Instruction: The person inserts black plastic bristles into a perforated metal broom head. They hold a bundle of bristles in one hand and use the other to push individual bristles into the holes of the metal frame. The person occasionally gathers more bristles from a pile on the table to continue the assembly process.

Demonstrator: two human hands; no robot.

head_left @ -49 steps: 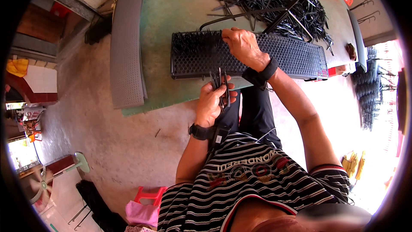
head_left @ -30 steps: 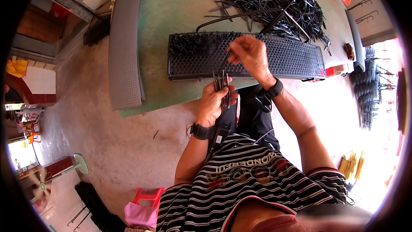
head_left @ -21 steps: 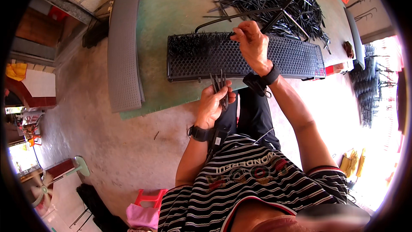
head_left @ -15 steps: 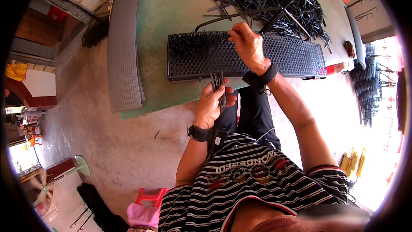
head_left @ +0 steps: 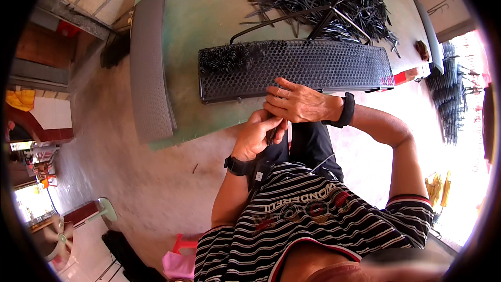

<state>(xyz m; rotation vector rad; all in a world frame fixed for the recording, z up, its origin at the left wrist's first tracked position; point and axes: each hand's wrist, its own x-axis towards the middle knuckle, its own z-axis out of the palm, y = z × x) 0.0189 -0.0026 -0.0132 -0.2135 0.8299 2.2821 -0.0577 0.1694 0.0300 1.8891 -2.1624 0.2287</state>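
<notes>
Left hand (head_left: 259,134) clasps a few black pins (head_left: 272,134); right hand (head_left: 297,103) pinches one. The mesh panel (head_left: 295,67) at the table's (head_left: 209,26) near edge is filled only at its left end (most holes empty).

A worn green tabletop (head_left: 209,26) fills the upper middle of the frame, bearing a black honeycomb plastic grille (head_left: 313,65), a heap of thin black rods (head_left: 334,0) and a grey curved panel (head_left: 148,68) at left.

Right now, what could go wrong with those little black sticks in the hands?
The left hand holds a small bunch of thin black pins at the table's edge, and the right hand reaches into it. A pin could slip and fall to the floor. The pin ends might prick a finger. The black honeycomb panel lies close to that edge, so a nudge could perhaps shift it off.
</notes>
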